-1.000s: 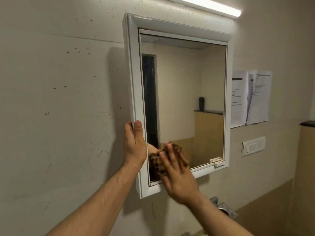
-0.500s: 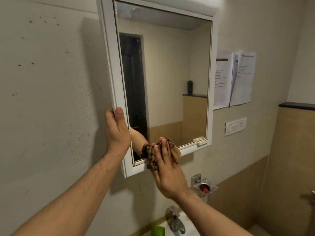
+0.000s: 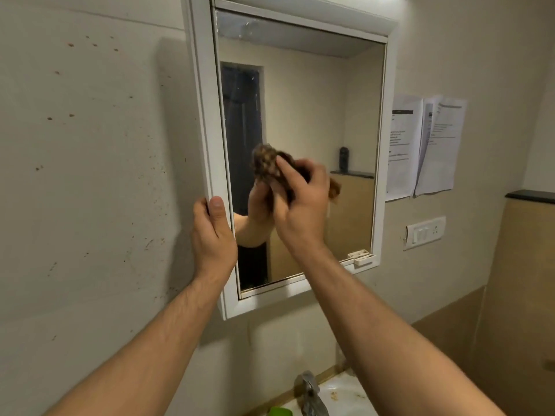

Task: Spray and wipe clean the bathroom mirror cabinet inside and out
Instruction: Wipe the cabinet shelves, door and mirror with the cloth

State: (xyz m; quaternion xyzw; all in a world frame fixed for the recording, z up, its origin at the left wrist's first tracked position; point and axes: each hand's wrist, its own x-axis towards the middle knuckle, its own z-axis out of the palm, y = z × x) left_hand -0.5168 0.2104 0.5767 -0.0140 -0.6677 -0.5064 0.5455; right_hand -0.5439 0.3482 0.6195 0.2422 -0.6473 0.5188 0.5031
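Cloth (image 3: 265,166), soft and bunched, is giving under my right hand (image 3: 303,202) gripping it; my left hand (image 3: 211,232) is clasping the cabinet door's (image 3: 207,130) stiff frame edge.

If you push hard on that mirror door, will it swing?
Probably: the left hand grips the mirror door by its free edge, seemingly steadying it while the right hand rubs the cloth. The glass looks stiff and likely breakable.

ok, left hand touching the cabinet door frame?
Touching. Head view: the left hand grips the white door frame at its outer edge, thumb flat on the front face, fingers wrapped behind.
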